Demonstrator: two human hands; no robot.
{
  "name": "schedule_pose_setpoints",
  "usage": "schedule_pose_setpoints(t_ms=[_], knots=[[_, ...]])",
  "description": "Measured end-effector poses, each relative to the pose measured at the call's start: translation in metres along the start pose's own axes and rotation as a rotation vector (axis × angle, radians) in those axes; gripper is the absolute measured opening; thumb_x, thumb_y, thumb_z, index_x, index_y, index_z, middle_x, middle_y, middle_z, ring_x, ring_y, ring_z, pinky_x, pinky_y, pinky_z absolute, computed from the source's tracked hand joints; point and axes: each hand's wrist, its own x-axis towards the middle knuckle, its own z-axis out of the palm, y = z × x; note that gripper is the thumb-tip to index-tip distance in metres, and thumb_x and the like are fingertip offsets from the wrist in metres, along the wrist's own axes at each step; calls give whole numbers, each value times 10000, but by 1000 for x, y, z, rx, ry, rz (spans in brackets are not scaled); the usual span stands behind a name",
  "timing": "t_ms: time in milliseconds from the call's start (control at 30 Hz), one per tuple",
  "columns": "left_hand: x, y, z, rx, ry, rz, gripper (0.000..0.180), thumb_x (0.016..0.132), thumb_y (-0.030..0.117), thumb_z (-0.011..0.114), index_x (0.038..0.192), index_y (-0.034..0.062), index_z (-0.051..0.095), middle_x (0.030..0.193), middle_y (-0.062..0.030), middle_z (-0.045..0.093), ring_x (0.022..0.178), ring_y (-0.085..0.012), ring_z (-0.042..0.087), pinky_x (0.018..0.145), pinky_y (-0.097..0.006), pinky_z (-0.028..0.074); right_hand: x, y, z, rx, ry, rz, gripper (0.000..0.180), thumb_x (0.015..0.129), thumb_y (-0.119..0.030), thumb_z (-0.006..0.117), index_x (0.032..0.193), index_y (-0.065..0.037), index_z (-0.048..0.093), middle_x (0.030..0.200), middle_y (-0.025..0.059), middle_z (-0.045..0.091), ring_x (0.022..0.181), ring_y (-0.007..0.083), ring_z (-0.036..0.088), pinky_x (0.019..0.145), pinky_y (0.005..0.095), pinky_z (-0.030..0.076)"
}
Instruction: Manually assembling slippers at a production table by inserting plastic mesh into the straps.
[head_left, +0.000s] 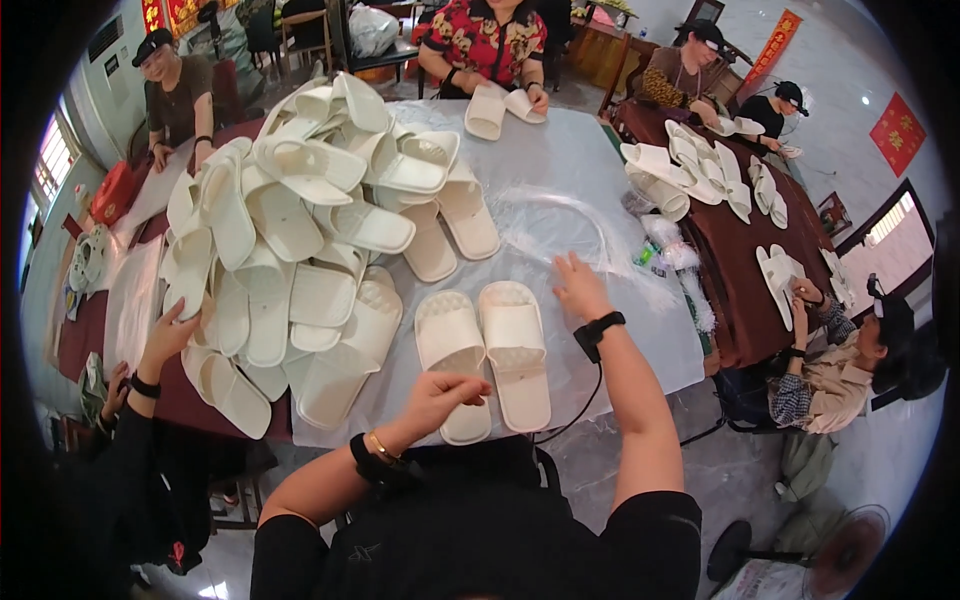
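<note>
A pair of cream slippers lies side by side in front of me on a clear plastic sheet (pixel 590 365). My left hand (pixel 440 400) is over the lower part of the left slipper (pixel 447 335), its fingers curled together with nothing visible in them. Part of that slipper's sole is hidden under the hand. The right slipper (pixel 516 335) lies fully in sight, toe end away from me. Beyond its right side, my right hand (pixel 580 287) is stretched out with fingers apart, at the edge of some thin clear plastic film (pixel 565 235).
A tall heap of cream slippers (pixel 290 220) fills the table's left side; another person's hand (pixel 180 325) touches it. Across the table, a person in a red shirt (pixel 485 50) holds two slippers. More slippers lie on a dark red table (pixel 735 260) at right, where others work.
</note>
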Motion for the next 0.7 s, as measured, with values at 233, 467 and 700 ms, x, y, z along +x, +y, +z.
schedule_pose_setpoints(t_ms=[233,467,700], knots=[[-4,1,-7,-200,112,-91,273,962,185,568,1102,-28,665,971,-88,702,839,-122,653,789,-259,529,-112,-79,-63,393,186,-45,369,864,-149,608,1217,-47,572,916,163,661,856,278,636,692,393,498],[-7,1,3,-308,59,-105,279,971,203,550,1085,-22,670,938,-81,697,820,-118,650,743,-254,531,-189,-136,-40,971,-269,55,200,938,-159,538,1050,-19,625,743,145,642,656,245,633,601,344,485],[-26,-26,-20,-59,22,-433,324,955,271,532,956,-14,688,813,-84,688,662,-126,630,535,-250,490,-221,-138,-20,668,-49,-200,157,909,-181,574,906,-29,613,794,172,627,723,361,613,610,406,491]])
